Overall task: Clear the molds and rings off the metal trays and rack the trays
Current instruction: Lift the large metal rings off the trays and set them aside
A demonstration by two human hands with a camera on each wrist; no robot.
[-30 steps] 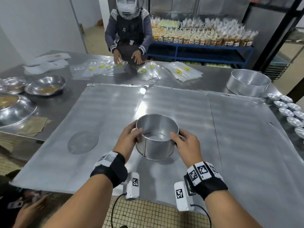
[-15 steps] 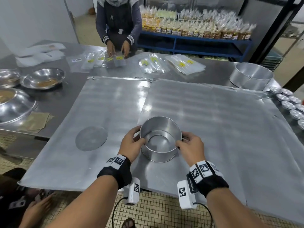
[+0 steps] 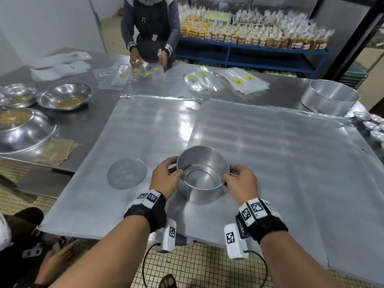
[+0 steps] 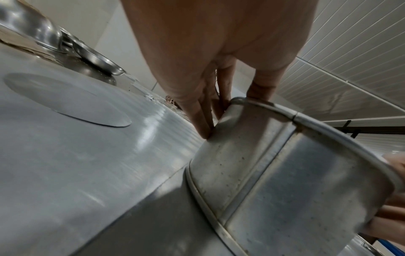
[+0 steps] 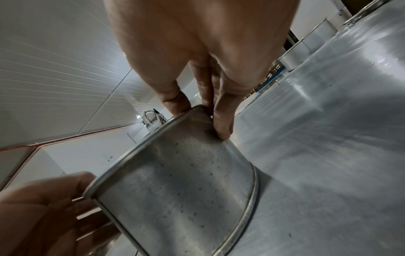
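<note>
A round metal ring mold [image 3: 202, 175] [image 4: 285, 173] [image 5: 181, 187] stands upright on the flat metal tray [image 3: 280, 163] near its front edge. My left hand [image 3: 166, 179] [image 4: 219, 60] grips the ring's left rim, thumb inside, fingers on the outer wall. My right hand [image 3: 241, 181] [image 5: 203, 57] pinches the right rim the same way. A loose round metal disc [image 3: 126, 173] [image 4: 65, 100] lies flat on the left tray [image 3: 135, 132]. The two trays lie side by side.
A larger ring mold [image 3: 330, 99] stands at the table's back right, with small tart tins [image 3: 372, 125] beside it. Metal bowls [image 3: 64, 96] sit at left. Another person [image 3: 150, 30] sorts plastic bags [image 3: 199, 80] across the table. A blue shelf [image 3: 259, 53] of packed goods stands behind.
The ring has come down from a lifted position onto the tray, both hands still holding its rim. The head view has tilted downward.
</note>
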